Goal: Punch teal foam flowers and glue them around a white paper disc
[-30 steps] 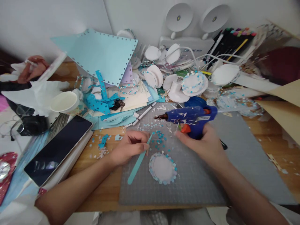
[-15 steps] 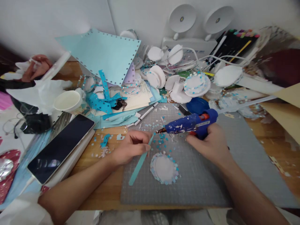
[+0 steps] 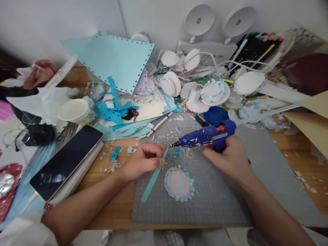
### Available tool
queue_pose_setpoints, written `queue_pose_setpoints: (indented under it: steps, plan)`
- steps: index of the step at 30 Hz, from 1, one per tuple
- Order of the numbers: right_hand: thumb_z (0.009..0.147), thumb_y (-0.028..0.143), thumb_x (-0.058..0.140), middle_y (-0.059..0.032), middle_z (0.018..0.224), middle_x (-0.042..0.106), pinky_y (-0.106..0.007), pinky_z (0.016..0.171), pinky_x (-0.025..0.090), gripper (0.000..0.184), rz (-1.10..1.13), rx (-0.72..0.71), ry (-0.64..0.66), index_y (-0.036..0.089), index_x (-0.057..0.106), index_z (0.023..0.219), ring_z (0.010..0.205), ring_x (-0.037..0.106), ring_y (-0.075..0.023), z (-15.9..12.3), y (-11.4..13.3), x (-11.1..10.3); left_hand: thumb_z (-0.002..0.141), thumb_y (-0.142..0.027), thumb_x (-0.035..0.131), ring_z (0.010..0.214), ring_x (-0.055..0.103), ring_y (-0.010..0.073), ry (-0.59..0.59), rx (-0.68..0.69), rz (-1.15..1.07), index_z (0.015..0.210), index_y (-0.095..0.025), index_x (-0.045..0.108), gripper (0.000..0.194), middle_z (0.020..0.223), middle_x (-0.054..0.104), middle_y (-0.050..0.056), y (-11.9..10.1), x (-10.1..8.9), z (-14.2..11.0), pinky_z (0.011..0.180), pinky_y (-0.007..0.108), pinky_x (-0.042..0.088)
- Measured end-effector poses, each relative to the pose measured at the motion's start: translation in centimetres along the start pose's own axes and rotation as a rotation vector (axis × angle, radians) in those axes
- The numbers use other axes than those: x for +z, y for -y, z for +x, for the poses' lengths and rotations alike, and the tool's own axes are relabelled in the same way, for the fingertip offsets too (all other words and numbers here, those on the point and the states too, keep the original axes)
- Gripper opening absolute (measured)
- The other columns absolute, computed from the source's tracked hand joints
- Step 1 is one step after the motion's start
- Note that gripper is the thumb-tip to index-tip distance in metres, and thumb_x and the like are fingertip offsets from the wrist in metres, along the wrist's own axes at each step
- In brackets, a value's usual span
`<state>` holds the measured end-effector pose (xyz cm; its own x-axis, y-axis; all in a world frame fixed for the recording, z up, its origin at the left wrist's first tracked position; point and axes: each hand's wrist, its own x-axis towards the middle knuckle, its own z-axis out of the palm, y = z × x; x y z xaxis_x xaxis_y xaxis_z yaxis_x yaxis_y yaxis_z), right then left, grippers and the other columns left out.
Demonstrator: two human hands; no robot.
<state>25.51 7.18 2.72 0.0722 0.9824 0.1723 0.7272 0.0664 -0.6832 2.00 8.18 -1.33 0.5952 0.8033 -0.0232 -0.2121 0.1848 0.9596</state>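
Observation:
Between thumb and fingers, my left hand point(image 3: 147, 160) pinches a narrow teal strip point(image 3: 151, 184), paper or thin plastic, whose tip points up and to the right. My right hand point(image 3: 228, 157) is wrapped round the grip of a blue glue gun point(image 3: 208, 135). Its dark nozzle meets or nearly meets the strip's upper tip; I cannot tell whether they touch. Below them, a white paper disc point(image 3: 180, 184) edged with small blue and lilac stars lies on the grey cutting mat point(image 3: 212, 205). Loose blue paper stars point(image 3: 176, 155) are scattered near the nozzle.
A smartphone point(image 3: 67, 162) and a paper cup point(image 3: 74, 110) stand at the left. Behind are teal paper sheets point(image 3: 112, 61), white discs point(image 3: 215, 92), a white pen point(image 3: 159, 124) and a twin-head lamp point(image 3: 200, 20). A clear glue stick point(image 3: 269, 112) juts from the gun's rear.
The glue gun and my right hand have shifted slightly left, bringing the nozzle closer to the strip's tip. My left hand stays almost still.

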Motion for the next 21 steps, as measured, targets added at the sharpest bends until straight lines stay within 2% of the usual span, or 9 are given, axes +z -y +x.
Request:
queue_pose_setpoints:
  steps: [7, 12, 18, 21]
  plan:
    - [0.056, 0.026, 0.051, 0.0043, 0.036, 0.039, -0.023, 0.037, 0.028, 0.019, -0.02, -0.007, -0.008, 0.021, 0.039, 0.042, 0.036, 0.035, -0.0096, -0.02, 0.1, -0.11, 0.072, -0.031, 0.067, 0.057, 0.038, 0.0113, -0.01, -0.032, 0.022, 0.046, -0.014, 0.048, 0.036, 0.056, 0.044, -0.001, -0.2, 0.02, -0.03, 0.054, 0.026, 0.027]
    - [0.057, 0.025, 0.052, 0.0053, 0.037, 0.037, -0.023, 0.037, 0.027, 0.02, -0.009, 0.001, -0.009, 0.022, 0.037, 0.044, 0.036, 0.032, -0.0088, -0.11, -0.27, 0.04, 0.071, -0.032, 0.068, 0.057, 0.036, 0.0113, -0.013, -0.029, 0.032, 0.045, -0.015, 0.046, 0.037, 0.055, 0.04, -0.001, -0.27, 0.02, -0.01, 0.054, 0.027, 0.025]
    - [0.059, 0.025, 0.053, 0.0041, 0.04, 0.038, -0.024, 0.041, 0.03, 0.021, -0.052, -0.054, -0.051, 0.021, 0.039, 0.044, 0.039, 0.035, -0.0094, -0.15, -0.11, -0.16, 0.071, -0.03, 0.067, 0.056, 0.034, 0.0109, -0.011, -0.02, 0.026, 0.046, -0.015, 0.044, 0.038, 0.055, 0.038, -0.002, -0.22, 0.07, 0.01, 0.053, 0.026, 0.024]
    - [0.061, 0.029, 0.058, 0.0021, 0.04, 0.041, -0.025, 0.043, 0.032, 0.025, -0.053, -0.006, -0.072, 0.02, 0.043, 0.043, 0.039, 0.037, -0.01, 0.15, 0.4, -0.57, 0.071, -0.029, 0.067, 0.056, 0.034, 0.0106, -0.015, -0.017, 0.015, 0.046, -0.015, 0.043, 0.038, 0.055, 0.038, -0.002, -0.13, 0.09, 0.02, 0.053, 0.026, 0.024]
